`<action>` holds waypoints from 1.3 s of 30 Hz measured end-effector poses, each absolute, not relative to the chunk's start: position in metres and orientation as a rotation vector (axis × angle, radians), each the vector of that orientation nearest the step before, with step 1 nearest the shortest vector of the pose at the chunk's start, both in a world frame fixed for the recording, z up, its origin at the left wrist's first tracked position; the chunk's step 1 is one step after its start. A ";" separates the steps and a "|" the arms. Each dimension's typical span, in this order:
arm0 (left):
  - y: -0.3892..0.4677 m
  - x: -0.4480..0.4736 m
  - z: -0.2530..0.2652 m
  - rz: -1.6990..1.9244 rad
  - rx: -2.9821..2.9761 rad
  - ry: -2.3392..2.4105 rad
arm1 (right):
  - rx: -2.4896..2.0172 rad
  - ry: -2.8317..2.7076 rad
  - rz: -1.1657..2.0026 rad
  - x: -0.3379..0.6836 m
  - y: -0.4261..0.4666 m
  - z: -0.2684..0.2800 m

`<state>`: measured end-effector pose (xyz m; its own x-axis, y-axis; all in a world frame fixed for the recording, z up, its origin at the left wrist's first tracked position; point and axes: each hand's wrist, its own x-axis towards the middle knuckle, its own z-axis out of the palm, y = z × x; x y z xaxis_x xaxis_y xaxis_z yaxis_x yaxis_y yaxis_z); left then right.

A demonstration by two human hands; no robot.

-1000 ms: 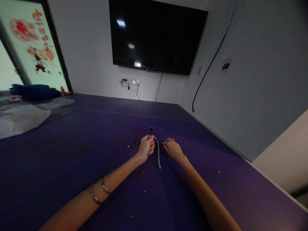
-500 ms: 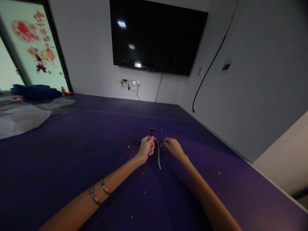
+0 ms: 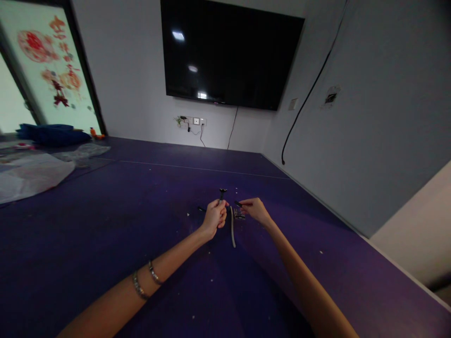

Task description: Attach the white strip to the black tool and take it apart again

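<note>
Upright in my closed left hand (image 3: 213, 214) is a dark T-shaped tool (image 3: 222, 192), its short crossbar on top like a razor's head; my fingers hide the grip. My right hand (image 3: 256, 210) pinches a small black piece (image 3: 238, 204) between thumb and fingertips, too small to name. Just beneath that piece lies a small see-through, dark-patterned pack (image 3: 239, 215) on the purple surface. Between my hands stretches a thin grey-beige strip or tube (image 3: 233, 230). A slim black object (image 3: 201, 209) lies left of my left hand, partly covered by it.
White specks dot the purple surface (image 3: 141, 225). Clear plastic sheeting (image 3: 35, 173) and a dark blue cloth bundle (image 3: 52, 134) lie at far left. A television (image 3: 229, 51) hangs on the back wall above sockets (image 3: 196, 121). A black cable (image 3: 306, 101) dangles at right.
My right hand has lifted slightly off the patterned pack and now has the small black piece in its fingertips. The left hand and its tool have barely moved.
</note>
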<state>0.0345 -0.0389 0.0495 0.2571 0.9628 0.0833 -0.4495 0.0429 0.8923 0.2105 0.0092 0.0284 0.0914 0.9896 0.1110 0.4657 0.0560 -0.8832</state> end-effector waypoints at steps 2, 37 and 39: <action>-0.039 0.035 0.049 1.207 0.991 0.666 | -1.522 -1.487 0.814 0.211 0.010 0.028; -0.030 0.043 0.027 1.365 1.365 0.613 | -0.944 -1.269 0.776 0.178 -0.022 0.074; -0.029 0.043 0.027 1.366 1.341 0.614 | -0.939 -1.272 0.775 0.177 -0.023 0.076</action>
